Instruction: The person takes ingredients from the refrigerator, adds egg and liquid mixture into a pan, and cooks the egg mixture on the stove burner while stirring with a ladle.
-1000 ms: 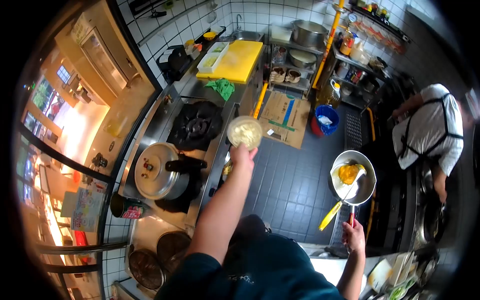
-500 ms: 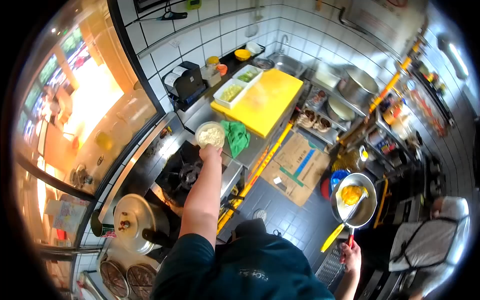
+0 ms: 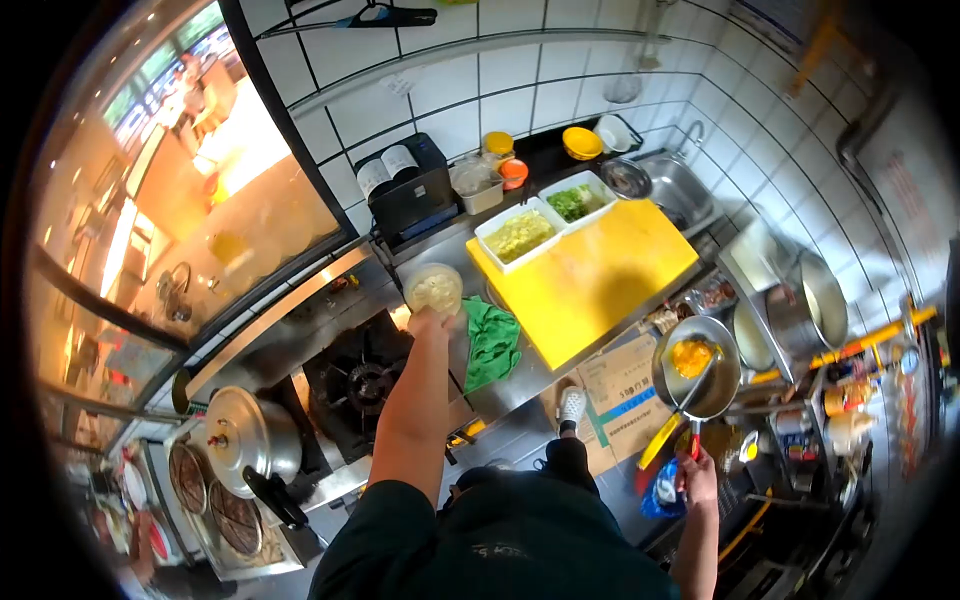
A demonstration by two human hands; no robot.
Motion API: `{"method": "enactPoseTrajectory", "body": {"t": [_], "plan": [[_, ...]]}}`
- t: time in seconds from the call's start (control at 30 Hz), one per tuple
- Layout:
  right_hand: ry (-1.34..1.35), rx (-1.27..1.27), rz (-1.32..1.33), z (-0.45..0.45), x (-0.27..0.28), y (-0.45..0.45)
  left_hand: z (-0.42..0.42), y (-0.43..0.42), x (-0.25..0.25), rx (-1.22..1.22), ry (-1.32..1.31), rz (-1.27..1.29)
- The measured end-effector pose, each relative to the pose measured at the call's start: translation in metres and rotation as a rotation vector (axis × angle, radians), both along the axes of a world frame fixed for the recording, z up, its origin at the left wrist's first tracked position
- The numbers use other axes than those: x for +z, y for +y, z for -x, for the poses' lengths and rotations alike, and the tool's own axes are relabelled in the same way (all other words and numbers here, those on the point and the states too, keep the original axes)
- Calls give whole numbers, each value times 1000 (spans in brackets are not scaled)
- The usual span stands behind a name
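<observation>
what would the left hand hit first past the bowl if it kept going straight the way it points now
Past the bowl, the left hand would probably meet the small container or the black machine beside it, though depth is unclear.

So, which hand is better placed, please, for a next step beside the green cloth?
Probably the left hand: it holds the bowl near the green cloth; the right hand holds a pan farther away.
</observation>
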State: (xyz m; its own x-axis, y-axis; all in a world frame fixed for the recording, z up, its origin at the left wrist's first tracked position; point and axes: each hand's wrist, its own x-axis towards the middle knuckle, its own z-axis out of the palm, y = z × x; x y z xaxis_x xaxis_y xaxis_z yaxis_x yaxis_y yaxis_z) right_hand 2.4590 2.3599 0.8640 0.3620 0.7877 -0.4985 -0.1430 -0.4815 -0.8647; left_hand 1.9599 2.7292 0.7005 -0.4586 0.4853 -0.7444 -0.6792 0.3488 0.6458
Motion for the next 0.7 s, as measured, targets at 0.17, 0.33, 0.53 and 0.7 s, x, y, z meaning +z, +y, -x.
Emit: {"method": "enactPoseTrajectory", "body": {"t": [0.17,0.33,0.53,0.7], "plan": [[7,154,16,-65,-43,142,-9,11,-19,94,87,49],[46,202,77,-106,-95,241,-40,-17,40,-4,166,90],[85,236,189,-104,-104,307,-90,-13,110,298,810,-127],[87,302,161,-105,-112,326,-71,36,161,452,992,-253]]}}
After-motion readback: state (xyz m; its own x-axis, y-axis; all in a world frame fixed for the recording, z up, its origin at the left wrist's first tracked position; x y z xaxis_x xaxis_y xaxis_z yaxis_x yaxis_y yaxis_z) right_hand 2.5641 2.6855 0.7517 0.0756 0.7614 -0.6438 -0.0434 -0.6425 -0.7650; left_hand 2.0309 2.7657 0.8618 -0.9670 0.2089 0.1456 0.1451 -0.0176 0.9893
